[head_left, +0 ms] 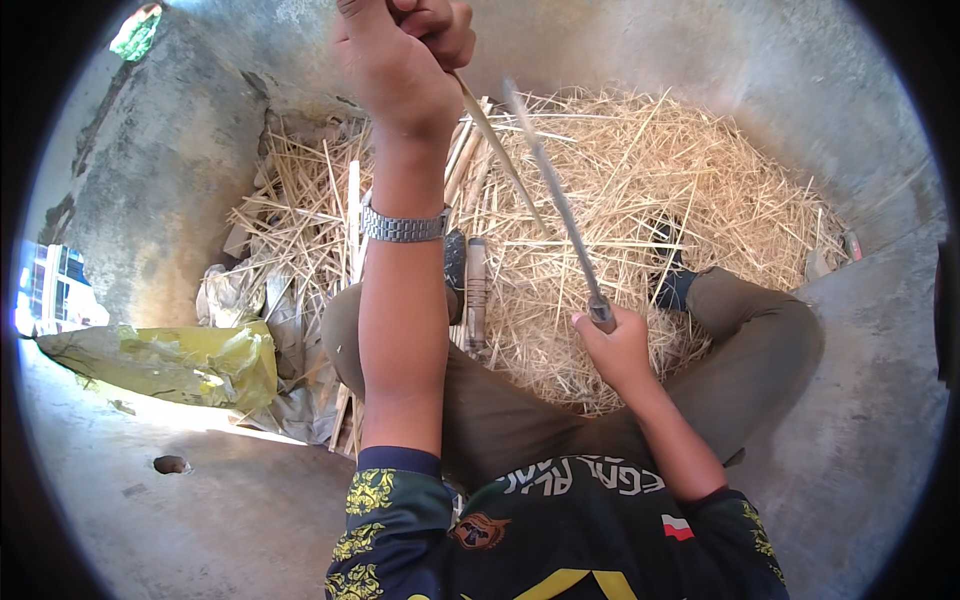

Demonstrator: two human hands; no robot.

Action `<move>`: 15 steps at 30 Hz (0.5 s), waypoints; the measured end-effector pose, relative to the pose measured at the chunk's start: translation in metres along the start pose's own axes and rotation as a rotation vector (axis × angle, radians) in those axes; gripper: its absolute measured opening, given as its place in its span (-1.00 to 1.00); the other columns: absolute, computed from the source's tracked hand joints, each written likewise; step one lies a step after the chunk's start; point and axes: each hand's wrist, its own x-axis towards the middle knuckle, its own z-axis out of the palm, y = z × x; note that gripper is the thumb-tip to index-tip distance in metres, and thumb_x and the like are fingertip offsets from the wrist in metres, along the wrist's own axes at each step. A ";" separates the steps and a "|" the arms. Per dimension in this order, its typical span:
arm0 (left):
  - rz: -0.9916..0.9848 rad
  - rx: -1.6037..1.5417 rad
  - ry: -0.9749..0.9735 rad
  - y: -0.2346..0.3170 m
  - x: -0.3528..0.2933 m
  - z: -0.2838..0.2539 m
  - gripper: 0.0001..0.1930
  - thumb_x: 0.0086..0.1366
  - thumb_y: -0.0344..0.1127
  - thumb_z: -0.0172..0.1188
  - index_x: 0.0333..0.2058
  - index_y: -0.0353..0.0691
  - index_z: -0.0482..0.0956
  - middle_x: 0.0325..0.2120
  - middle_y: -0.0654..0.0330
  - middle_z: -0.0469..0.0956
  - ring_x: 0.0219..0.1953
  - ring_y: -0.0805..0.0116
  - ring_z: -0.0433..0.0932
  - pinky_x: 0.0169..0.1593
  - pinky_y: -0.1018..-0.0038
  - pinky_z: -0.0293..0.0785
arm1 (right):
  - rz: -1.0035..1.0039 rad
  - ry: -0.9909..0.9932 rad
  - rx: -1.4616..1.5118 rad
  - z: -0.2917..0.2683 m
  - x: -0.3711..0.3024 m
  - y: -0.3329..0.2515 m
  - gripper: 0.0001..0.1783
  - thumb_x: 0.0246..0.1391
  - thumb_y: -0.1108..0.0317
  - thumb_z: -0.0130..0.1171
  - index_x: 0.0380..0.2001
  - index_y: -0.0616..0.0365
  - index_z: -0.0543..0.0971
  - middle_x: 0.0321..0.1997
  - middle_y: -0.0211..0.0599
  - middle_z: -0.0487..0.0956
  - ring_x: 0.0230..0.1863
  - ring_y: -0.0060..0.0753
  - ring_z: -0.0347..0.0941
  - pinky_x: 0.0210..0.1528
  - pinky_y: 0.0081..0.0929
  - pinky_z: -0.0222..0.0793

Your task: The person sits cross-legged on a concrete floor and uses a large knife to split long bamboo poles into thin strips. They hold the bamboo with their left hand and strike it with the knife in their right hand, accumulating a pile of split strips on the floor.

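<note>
1. The bare left hand (410, 60) is clamping, as a fist, on the upper end of a long, thin, pale tan strip of bamboo-like material (492, 135); in the view it is sitting beyond the far left of the large, loose heap of straw-coloured shavings (730, 180).
2. The strip is slanting down over the heap's left-middle part, its free end pointing toward the person.
3. The bare right hand (615, 345) is wrapping the handle of a long, narrow, grey metal-bladed knife (561, 205) over the heap's near part. The hands are working well apart from each other.
4. Above the heap, the blade is running just beside the strip's free end; whether they are touching, I cannot tell.
5. The strip is looking light, fairly stiff yet springy, with edges probably prone to splintering.
6. The upper end is seeming the better hold, leaving fingers clear of the blade; the rigid, heavier knife is calling for a grip on its handle only.
</note>
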 end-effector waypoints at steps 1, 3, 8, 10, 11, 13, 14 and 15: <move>-0.004 -0.030 0.037 0.001 0.000 0.002 -0.48 0.47 0.21 -0.05 -0.55 -0.01 0.20 -0.75 0.47 0.06 -0.76 0.63 -0.06 -0.70 0.57 -0.16 | -0.021 0.030 0.024 0.001 -0.004 -0.005 -0.64 0.15 0.36 0.23 -0.68 0.15 0.39 -0.73 -0.55 0.31 -0.64 -0.73 0.14 -0.57 -0.53 0.10; -0.064 -0.201 0.029 -0.004 0.002 -0.005 -0.48 0.47 0.21 -0.04 -0.55 -0.02 0.20 -0.75 0.47 0.06 -0.76 0.62 -0.05 -0.70 0.57 -0.15 | -0.044 0.054 0.128 0.004 -0.008 -0.002 -0.65 0.15 0.37 0.22 -0.67 0.15 0.39 -0.72 -0.56 0.31 -0.62 -0.73 0.14 -0.56 -0.52 0.09; 0.025 0.067 -0.009 0.002 -0.004 -0.001 -0.47 0.46 0.21 -0.01 -0.49 -0.11 0.25 -0.71 0.40 0.12 -0.71 0.56 -0.01 -0.62 0.50 -0.10 | 0.170 -0.146 0.107 0.007 0.000 0.006 -0.67 0.09 0.33 0.22 -0.67 0.19 0.41 -0.73 -0.50 0.36 -0.63 -0.68 0.23 -0.55 -0.48 0.18; -0.003 0.118 0.019 0.005 -0.002 -0.003 -0.42 0.39 0.33 -0.02 -0.51 -0.08 0.22 -0.71 0.41 0.02 -0.69 0.54 -0.10 -0.58 0.48 -0.18 | 0.393 -0.248 0.171 -0.007 0.006 0.007 -0.69 0.06 0.32 0.22 -0.66 0.21 0.42 -0.72 -0.48 0.38 -0.63 -0.64 0.26 -0.54 -0.46 0.21; -0.017 0.141 0.031 0.005 -0.001 -0.003 -0.39 0.36 0.39 -0.02 -0.51 -0.06 0.20 -0.71 0.41 -0.02 -0.67 0.53 -0.15 -0.56 0.47 -0.23 | 0.321 -0.208 0.037 -0.011 0.008 0.011 -0.71 0.05 0.34 0.22 -0.66 0.19 0.42 -0.72 -0.50 0.38 -0.65 -0.64 0.23 -0.56 -0.49 0.18; -0.024 0.113 0.034 0.006 -0.001 -0.003 -0.38 0.34 0.42 -0.02 -0.51 -0.06 0.21 -0.71 0.42 -0.02 -0.67 0.54 -0.15 -0.56 0.48 -0.22 | 0.130 -0.099 -0.014 -0.015 0.007 0.006 -0.70 0.06 0.35 0.22 -0.67 0.18 0.41 -0.72 -0.52 0.37 -0.65 -0.66 0.20 -0.57 -0.50 0.15; -0.029 0.101 0.039 0.007 -0.001 -0.003 -0.37 0.33 0.43 -0.01 -0.52 -0.05 0.21 -0.71 0.42 -0.02 -0.67 0.54 -0.15 -0.55 0.49 -0.22 | 0.036 -0.048 -0.040 -0.018 0.005 0.000 -0.70 0.06 0.35 0.22 -0.67 0.17 0.40 -0.72 -0.53 0.37 -0.65 -0.67 0.19 -0.58 -0.50 0.14; -0.027 0.106 0.040 0.007 0.000 -0.003 -0.37 0.32 0.44 -0.02 -0.52 -0.05 0.21 -0.71 0.42 -0.02 -0.67 0.54 -0.15 -0.55 0.49 -0.22 | 0.022 -0.012 0.039 -0.018 0.002 -0.009 -0.70 0.06 0.35 0.21 -0.67 0.17 0.40 -0.72 -0.53 0.36 -0.65 -0.68 0.19 -0.58 -0.49 0.13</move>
